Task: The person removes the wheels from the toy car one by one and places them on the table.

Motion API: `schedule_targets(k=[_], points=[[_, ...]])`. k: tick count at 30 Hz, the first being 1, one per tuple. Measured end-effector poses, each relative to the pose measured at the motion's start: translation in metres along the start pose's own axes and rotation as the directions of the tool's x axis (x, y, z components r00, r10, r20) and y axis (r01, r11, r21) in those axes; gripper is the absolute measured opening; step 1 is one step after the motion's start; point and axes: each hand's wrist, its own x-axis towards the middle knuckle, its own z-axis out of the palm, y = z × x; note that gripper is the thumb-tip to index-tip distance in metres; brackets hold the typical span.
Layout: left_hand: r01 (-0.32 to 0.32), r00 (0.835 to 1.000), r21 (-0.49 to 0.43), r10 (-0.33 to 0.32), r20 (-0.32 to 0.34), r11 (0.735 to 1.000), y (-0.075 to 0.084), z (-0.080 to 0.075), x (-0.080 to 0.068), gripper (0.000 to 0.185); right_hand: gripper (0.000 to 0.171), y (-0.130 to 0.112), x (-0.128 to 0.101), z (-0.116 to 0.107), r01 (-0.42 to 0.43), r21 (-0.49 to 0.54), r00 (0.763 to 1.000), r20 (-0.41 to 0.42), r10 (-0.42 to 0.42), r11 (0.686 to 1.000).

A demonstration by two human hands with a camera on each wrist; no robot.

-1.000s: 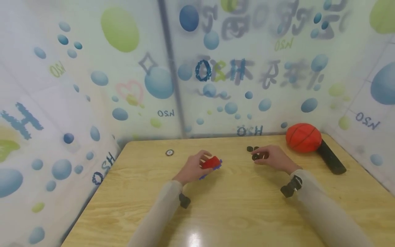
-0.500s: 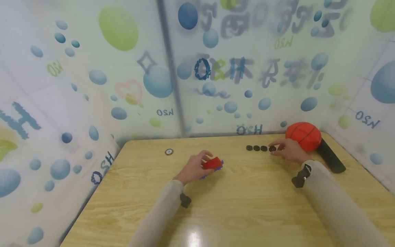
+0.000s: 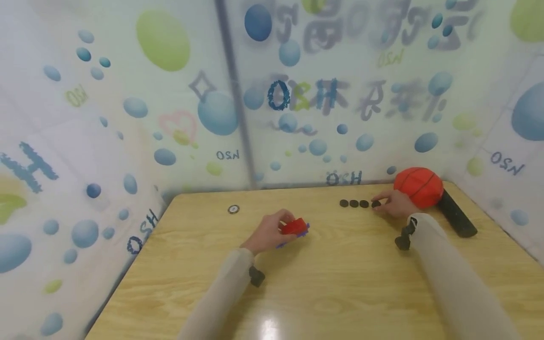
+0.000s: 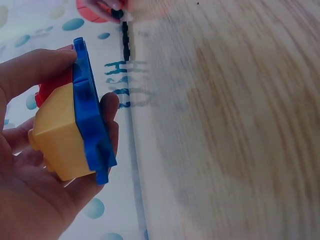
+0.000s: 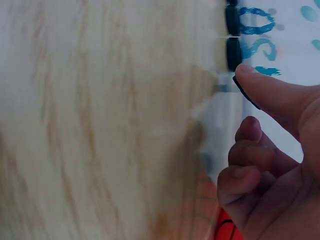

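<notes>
My left hand [image 3: 267,230] grips a toy car [image 3: 294,226] above the table. Its blue base [image 4: 90,112] is tilted on edge in the left wrist view, with a yellow block [image 4: 60,132] and a red part [image 4: 54,82] attached. The thumb presses near the base's edge, and fingers wrap behind. At the far right, my right hand [image 3: 397,205] pinches a small black wheel-like disc [image 3: 376,204] at the right end of a row. Several similar black discs [image 3: 354,203] lie left of it. Its thin dark edge touches the thumb in the right wrist view.
A red ball-like object with black lines [image 3: 418,187] and a dark cylinder [image 3: 456,215] lie right of my right hand. One round white-and-dark piece [image 3: 233,209] rests at the back left. Patterned sheeting [image 3: 297,141] stands behind the wooden table [image 3: 323,283].
My right hand has carried a black disc back and right to the row's end, then stayed almost still. The left hand has barely moved and keeps the toy car.
</notes>
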Motion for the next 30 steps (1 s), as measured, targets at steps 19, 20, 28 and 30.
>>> schedule_targets(k=[19, 20, 28, 30], points=[[0.053, 0.998, -0.012, -0.053, 0.015, 0.999, 0.004, 0.001, 0.000, 0.039, 0.045, 0.006, 0.017, 0.006, -0.158, -0.036, 0.987, 0.031, 0.159, 0.987], [0.053, 0.998, -0.012, -0.053, 0.017, 0.999, 0.003, 0.001, 0.001, 0.040, 0.045, 0.006, 0.017, 0.006, -0.156, -0.041, 0.987, 0.031, 0.157, 0.987], [0.036, 0.999, -0.007, -0.036, 0.017, 0.999, 0.003, 0.003, 0.002, 0.039, 0.046, 0.003, 0.018, 0.008, -0.161, -0.064, 0.986, 0.027, 0.163, 0.985], [0.036, 0.999, -0.006, -0.036, 0.019, 0.999, 0.003, 0.003, 0.003, 0.039, 0.046, 0.003, 0.017, 0.009, -0.164, -0.058, 0.986, 0.026, 0.166, 0.985]])
